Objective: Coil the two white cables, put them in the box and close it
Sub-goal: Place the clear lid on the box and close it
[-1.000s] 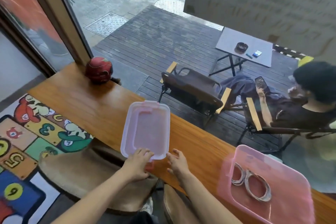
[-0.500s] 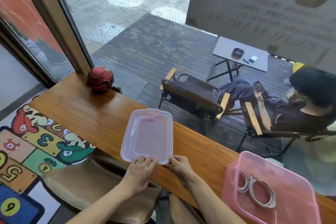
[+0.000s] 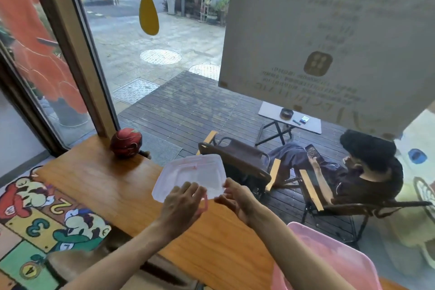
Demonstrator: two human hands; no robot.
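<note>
The clear pink-tinted lid (image 3: 191,175) is lifted off the wooden counter (image 3: 113,186) and tilted, held at its near edge. My left hand (image 3: 182,205) grips the near left edge by the pink latch. My right hand (image 3: 237,198) holds the near right corner. The pink box (image 3: 329,259) stands on the counter at the lower right, cut off by the frame's bottom edge. My right forearm crosses in front of it, and the white cables inside are not visible now.
A red ball-shaped figure (image 3: 126,142) sits on the counter's far left by the window frame. Glass runs along the counter's far edge; outside, a person sits on a chair (image 3: 237,160). A stool (image 3: 77,263) and a cartoon floor mat (image 3: 35,219) lie below left.
Both hands took hold of the lid's near edge and raised it off the counter, tilting it. The view has tipped upward, so the box has slid to the bottom edge.
</note>
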